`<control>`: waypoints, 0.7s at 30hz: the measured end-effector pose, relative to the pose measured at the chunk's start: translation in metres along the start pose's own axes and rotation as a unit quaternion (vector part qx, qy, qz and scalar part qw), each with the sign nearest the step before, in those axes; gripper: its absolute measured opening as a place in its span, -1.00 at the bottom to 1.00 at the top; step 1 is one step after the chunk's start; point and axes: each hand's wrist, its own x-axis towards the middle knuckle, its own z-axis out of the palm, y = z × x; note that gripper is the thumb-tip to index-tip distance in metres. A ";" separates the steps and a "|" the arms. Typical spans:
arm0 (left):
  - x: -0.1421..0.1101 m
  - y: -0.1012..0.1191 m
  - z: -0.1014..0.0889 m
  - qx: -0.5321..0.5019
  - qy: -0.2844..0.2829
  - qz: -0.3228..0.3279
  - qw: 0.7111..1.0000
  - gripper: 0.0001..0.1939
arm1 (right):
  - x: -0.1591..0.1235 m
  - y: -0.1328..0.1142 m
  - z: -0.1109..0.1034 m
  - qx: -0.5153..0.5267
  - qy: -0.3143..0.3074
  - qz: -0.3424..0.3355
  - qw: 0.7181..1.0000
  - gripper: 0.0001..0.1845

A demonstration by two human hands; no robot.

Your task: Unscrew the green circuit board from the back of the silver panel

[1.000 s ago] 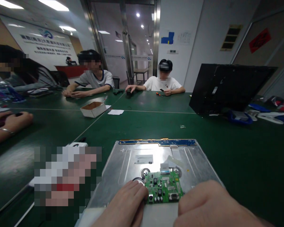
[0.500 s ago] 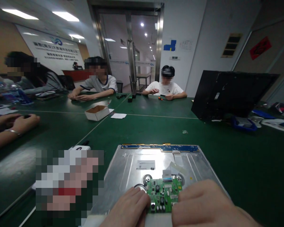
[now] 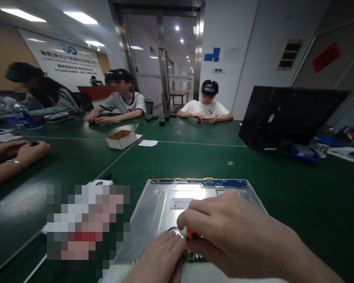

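A silver metal monitor back panel (image 3: 159,212) lies flat on the green table in front of me, with a blue strip board (image 3: 200,182) along its far edge. A small green circuit board (image 3: 194,256) sits on the panel's near part, mostly hidden under my hands. My left hand (image 3: 157,257) rests with curled fingers on the panel at the board's left edge. My right hand (image 3: 224,236) reaches across over the board, fingers closed round something red and orange (image 3: 191,235) that I cannot make out.
A black monitor shell (image 3: 286,116) stands at the right, with blue and white parts (image 3: 303,152) beside it. A small open cardboard box (image 3: 120,139) and a paper slip (image 3: 148,143) lie mid-table. Three people sit at the far side; another person's hands (image 3: 20,151) rest at left.
My right hand has moved left and forward over the green board, covering most of it, and now grips a red-orange object. My left hand has stayed at the board's left edge.
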 end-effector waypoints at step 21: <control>-0.005 -0.002 0.002 -0.002 -0.010 0.021 1.000 -0.75 | 0.007 0.002 0.009 -0.028 -0.037 -0.007 0.999 -0.96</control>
